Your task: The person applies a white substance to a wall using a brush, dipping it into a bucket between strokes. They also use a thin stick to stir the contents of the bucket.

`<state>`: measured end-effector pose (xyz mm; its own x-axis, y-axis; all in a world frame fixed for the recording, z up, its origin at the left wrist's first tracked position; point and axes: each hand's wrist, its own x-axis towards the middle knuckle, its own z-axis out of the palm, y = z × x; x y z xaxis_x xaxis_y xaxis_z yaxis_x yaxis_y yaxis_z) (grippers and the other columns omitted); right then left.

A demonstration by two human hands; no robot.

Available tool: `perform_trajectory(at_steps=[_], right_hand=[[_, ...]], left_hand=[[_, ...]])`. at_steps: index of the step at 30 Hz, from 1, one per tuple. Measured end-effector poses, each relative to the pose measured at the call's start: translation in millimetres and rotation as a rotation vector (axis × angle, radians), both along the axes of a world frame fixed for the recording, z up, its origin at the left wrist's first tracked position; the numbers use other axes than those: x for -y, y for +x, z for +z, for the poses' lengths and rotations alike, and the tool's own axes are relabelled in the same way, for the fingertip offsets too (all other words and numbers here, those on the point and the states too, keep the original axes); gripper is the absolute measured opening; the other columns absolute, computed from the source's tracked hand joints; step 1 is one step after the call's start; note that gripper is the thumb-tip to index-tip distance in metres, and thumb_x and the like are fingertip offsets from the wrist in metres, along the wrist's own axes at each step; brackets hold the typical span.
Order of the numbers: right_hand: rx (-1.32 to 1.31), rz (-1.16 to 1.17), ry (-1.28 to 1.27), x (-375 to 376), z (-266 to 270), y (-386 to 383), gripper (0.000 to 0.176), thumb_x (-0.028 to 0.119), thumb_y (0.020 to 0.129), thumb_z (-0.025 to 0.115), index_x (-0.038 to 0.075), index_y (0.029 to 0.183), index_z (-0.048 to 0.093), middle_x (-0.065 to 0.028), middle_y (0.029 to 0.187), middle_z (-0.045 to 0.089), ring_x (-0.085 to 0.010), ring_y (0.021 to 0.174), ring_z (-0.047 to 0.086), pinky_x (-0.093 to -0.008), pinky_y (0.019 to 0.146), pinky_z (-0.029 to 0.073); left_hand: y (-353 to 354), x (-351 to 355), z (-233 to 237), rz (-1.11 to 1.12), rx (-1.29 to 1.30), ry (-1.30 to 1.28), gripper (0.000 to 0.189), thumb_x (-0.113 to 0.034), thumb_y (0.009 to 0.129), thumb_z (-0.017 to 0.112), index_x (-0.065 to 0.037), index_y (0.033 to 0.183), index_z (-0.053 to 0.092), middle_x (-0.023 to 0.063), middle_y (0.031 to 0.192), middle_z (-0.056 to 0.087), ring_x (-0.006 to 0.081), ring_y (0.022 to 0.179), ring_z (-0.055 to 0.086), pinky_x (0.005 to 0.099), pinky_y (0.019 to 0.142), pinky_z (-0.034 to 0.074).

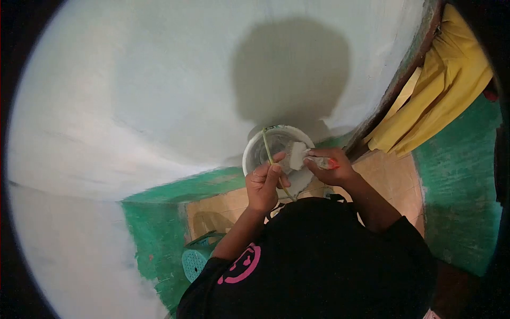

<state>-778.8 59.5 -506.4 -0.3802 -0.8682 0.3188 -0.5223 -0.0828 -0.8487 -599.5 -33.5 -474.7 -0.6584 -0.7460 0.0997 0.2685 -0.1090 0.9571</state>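
Note:
A white bucket is in front of my body, its inside smeared with pale paint. My left hand is closed around the bucket's thin yellowish handle, which arches over the opening. A paintbrush is gripped in my right hand, its head coated in white paint and its red-tipped handle showing by the fingers. The brush head is over the bucket's opening, close to my left fingers. How much paint lies at the bottom is hard to make out.
Ahead stands a wall with whitish paint above a green band. A yellow curtain hangs at the right beside a dark door frame. Down to the left is a teal plastic stool on the tan tiled floor.

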Motion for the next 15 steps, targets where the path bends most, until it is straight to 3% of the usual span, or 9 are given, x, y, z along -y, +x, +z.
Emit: perform_trajectory(at_steps=[1, 3, 4, 6, 10, 12, 15], right_hand=[[0.002, -0.004, -0.002, 1.6, 3.4, -1.7, 0.026, 0.022, 0.076, 0.068, 0.001, 0.091, 0.063, -0.0117, 0.073, 0.064, -0.0231, 0.072, 0.063, -0.0325, 0.068, 0.05], [-0.318, 0.053, -0.128, 4.4, 15.1, -3.1, 0.019, 0.009, 0.07, 0.068, 0.002, 0.086, 0.061, -0.0149, 0.078, 0.062, -0.0267, 0.068, 0.063, -0.0303, 0.058, 0.049], [-0.318, 0.05, -0.13, 7.2, 13.5, -4.2, 0.019, 0.009, 0.07, 0.068, 0.002, 0.086, 0.061, -0.0149, 0.078, 0.062, -0.0267, 0.068, 0.063, -0.0303, 0.058, 0.049], [-0.433, 0.043, -0.151, 13.2, 7.9, -4.1, 0.027, 0.007, 0.063, 0.069, 0.005, 0.089, 0.06, -0.0141, 0.077, 0.058, -0.0313, 0.067, 0.059, -0.0322, 0.057, 0.048], [-0.429, 0.062, -0.085, 13.0, 9.0, -12.5, 0.029, 0.008, 0.063, 0.068, 0.006, 0.09, 0.059, -0.0123, 0.076, 0.055, -0.0308, 0.066, 0.058, -0.0351, 0.057, 0.048], [-0.508, 0.063, -0.032, 13.2, 1.1, -16.2, 0.036, 0.016, 0.065, 0.071, 0.007, 0.097, 0.059, -0.0134, 0.089, 0.058, -0.0289, 0.076, 0.062, -0.0363, 0.064, 0.05], [-0.605, 0.025, 0.013, 12.6, -1.8, -9.5, 0.035, 0.018, 0.066, 0.071, 0.009, 0.097, 0.059, -0.014, 0.094, 0.056, -0.0303, 0.078, 0.062, -0.0361, 0.063, 0.051]], left_hand=[[-2.1, -1.5, 0.6, 0.007, 0.0, -0.035, 0.03, -0.019, 0.091, 0.05, 0.002, 0.111, 0.056, 0.0013, 0.061, 0.057, 0.0049, 0.055, 0.051, 0.0179, 0.051, 0.04], [-0.8, -4.4, 2.1, 0.011, -0.001, -0.073, 0.029, -0.017, 0.091, 0.049, 0.002, 0.111, 0.056, 0.0016, 0.062, 0.057, 0.0051, 0.056, 0.052, 0.0182, 0.051, 0.04], [2.3, -6.5, 2.2, 0.003, 0.01, -0.091, 0.028, -0.016, 0.091, 0.048, 0.003, 0.112, 0.056, 0.0019, 0.062, 0.058, 0.0055, 0.057, 0.053, 0.0188, 0.052, 0.042], [7.9, -11.4, 4.0, -0.007, 0.022, -0.108, 0.028, -0.014, 0.091, 0.048, 0.003, 0.112, 0.055, 0.0022, 0.063, 0.058, 0.006, 0.058, 0.054, 0.0195, 0.054, 0.044], [8.5, -19.8, 5.7, -0.016, 0.049, -0.077, 0.029, -0.015, 0.091, 0.048, 0.005, 0.111, 0.055, 0.0049, 0.062, 0.059, 0.0086, 0.058, 0.056, 0.0227, 0.058, 0.047], [7.2, -19.8, 3.7, -0.037, 0.065, -0.055, 0.028, -0.011, 0.091, 0.047, 0.005, 0.113, 0.053, 0.0041, 0.065, 0.06, 0.0092, 0.062, 0.059, 0.0234, 0.063, 0.05], [7.9, -22.2, -2.1, -0.091, 0.081, -0.069, 0.028, -0.011, 0.091, 0.047, 0.006, 0.113, 0.053, 0.0061, 0.068, 0.062, 0.0115, 0.068, 0.061, 0.024, 0.063, 0.051]])
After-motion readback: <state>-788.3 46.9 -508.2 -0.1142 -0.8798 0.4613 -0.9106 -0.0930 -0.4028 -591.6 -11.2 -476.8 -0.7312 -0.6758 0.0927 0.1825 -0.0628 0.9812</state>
